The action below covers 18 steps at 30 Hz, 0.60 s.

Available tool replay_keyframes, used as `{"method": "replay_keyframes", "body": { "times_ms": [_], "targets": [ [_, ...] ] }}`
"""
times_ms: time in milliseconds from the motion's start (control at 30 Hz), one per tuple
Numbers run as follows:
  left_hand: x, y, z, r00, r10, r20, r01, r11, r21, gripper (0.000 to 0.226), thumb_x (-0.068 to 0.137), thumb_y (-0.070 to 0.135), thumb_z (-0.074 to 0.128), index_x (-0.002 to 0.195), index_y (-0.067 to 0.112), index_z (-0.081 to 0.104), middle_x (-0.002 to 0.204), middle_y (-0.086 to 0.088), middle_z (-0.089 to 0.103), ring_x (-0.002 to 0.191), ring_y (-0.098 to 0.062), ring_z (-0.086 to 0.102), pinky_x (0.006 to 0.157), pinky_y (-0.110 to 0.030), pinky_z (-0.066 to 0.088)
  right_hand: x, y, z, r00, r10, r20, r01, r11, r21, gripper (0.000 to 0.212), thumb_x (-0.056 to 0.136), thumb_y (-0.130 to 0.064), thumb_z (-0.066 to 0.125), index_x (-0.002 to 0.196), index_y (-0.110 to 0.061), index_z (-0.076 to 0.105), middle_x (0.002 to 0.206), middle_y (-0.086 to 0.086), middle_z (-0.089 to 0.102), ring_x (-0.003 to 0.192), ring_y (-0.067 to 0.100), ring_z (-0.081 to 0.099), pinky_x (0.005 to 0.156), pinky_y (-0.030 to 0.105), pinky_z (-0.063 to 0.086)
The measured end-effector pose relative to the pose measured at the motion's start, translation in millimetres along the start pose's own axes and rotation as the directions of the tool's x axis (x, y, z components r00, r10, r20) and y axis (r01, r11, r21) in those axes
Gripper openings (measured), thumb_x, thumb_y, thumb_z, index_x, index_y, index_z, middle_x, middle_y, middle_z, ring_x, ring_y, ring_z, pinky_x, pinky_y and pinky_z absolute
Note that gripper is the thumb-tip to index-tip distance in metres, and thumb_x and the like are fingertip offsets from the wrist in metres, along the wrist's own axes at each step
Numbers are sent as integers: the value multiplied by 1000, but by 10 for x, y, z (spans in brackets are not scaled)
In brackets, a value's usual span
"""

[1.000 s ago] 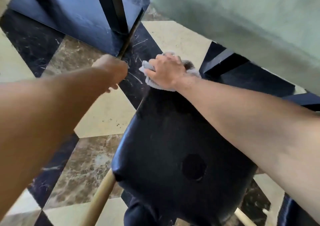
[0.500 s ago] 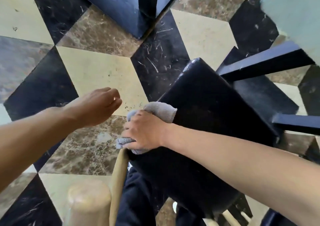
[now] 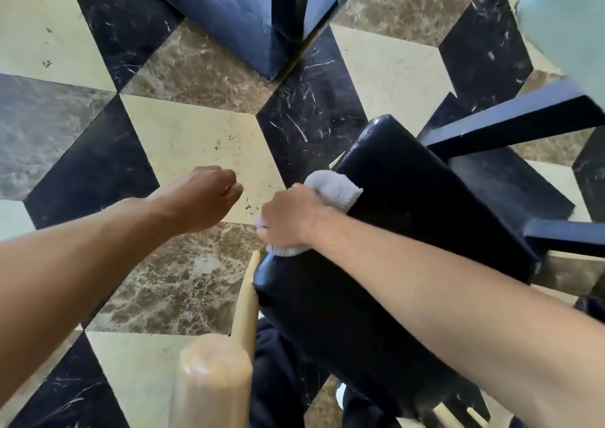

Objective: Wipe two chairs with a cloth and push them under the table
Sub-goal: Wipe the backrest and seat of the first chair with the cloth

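Observation:
A chair with a black padded seat (image 3: 402, 218) and pale wooden frame (image 3: 214, 381) stands below me. My right hand (image 3: 289, 218) grips a light grey cloth (image 3: 334, 185) and presses it against the seat's left edge. My left hand (image 3: 199, 198) hovers over the floor left of the seat, fingers loosely curled, holding nothing. The pale green table top (image 3: 563, 24) shows at the upper right corner, with dark bars (image 3: 510, 126) beneath it.
The floor (image 3: 203, 139) is a pattern of cream, brown and black marble tiles. A dark blue-black table base (image 3: 248, 18) rises at the top centre. My dark trouser leg (image 3: 278, 372) shows beside the chair's wooden post.
My right hand drew the cloth from the seat's far end back along its left edge toward me. My left hand let go of a thin rod and pulled back.

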State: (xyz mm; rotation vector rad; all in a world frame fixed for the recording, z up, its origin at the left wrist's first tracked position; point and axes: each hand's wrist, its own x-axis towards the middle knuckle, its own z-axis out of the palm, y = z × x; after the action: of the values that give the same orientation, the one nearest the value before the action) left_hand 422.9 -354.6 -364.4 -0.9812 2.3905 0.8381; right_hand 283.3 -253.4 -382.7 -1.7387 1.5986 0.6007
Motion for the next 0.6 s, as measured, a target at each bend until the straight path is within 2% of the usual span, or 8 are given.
{"method": "replay_keyframes", "body": {
  "times_ms": [67, 133, 233, 333, 400, 467, 533, 600],
  "targets": [
    [69, 96, -33, 1000, 21, 8, -21, 999, 38, 38, 102, 34, 37, 85, 6, 57, 83, -7, 56, 74, -25, 52, 62, -34, 34, -108, -236, 165, 982, -178, -57, 177, 984, -10, 38, 98, -44, 42, 73, -20, 59, 80, 1, 63, 79, 24, 60, 79, 38, 45],
    [161, 208, -91, 998, 59, 0, -59, 996, 74, 39, 102, 34, 38, 82, 6, 56, 80, -6, 55, 72, -26, 52, 61, -33, 32, -194, -317, 322, 947, -303, -106, 291, 950, -115, 41, 99, -53, 41, 95, -24, 70, 94, 0, 70, 87, 23, 63, 85, 40, 47],
    [314, 386, -142, 995, 101, -12, -99, 989, 111, 38, 101, 35, 39, 79, 8, 55, 78, -7, 57, 71, -27, 53, 61, -34, 35, -224, -72, 335, 919, -335, -208, 306, 939, -159, 46, 98, -58, 40, 97, -23, 71, 93, -1, 72, 87, 22, 65, 87, 39, 48],
    [584, 730, -189, 994, 91, -56, -85, 992, 91, 34, 101, 30, 39, 83, 8, 57, 87, -12, 61, 77, -32, 55, 65, -34, 38, -191, 622, 165, 910, -115, -397, 88, 992, -85, 39, 97, -48, 42, 81, -25, 69, 78, 1, 71, 80, 27, 64, 84, 42, 48],
    [693, 945, -185, 994, 87, -70, -87, 996, 10, 27, 99, 18, 34, 94, 7, 58, 95, -12, 60, 84, -33, 58, 64, -32, 35, -179, 1074, 20, 867, 23, -497, -62, 996, -62, 39, 98, -44, 41, 88, -23, 72, 81, 7, 72, 87, 32, 62, 88, 43, 45],
    [778, 1183, -130, 991, 110, -80, -113, 993, -32, 26, 99, 15, 35, 88, 7, 57, 83, -10, 57, 79, -35, 58, 62, -36, 35, -227, 1483, -60, 806, 205, -555, -183, 979, 95, 43, 99, -47, 40, 96, -21, 74, 95, 11, 72, 99, 34, 59, 95, 46, 41],
    [831, 1373, -113, 968, 158, -194, -166, 986, -26, 32, 99, 19, 43, 69, 12, 49, 66, -3, 49, 65, -29, 52, 61, -35, 33, -280, 1811, -65, 741, 426, -519, -242, 890, 385, 47, 98, -55, 37, 107, -23, 69, 113, 10, 68, 111, 35, 56, 97, 47, 43],
    [897, 1533, -51, 950, 205, -234, -209, 978, 6, 33, 98, 20, 45, 67, 11, 49, 66, -3, 48, 64, -26, 47, 63, -33, 32, -375, 2103, 50, 686, 622, -377, -258, 693, 674, 48, 96, -60, 35, 113, -24, 63, 121, 11, 66, 115, 35, 58, 93, 43, 45]
  ]
}}
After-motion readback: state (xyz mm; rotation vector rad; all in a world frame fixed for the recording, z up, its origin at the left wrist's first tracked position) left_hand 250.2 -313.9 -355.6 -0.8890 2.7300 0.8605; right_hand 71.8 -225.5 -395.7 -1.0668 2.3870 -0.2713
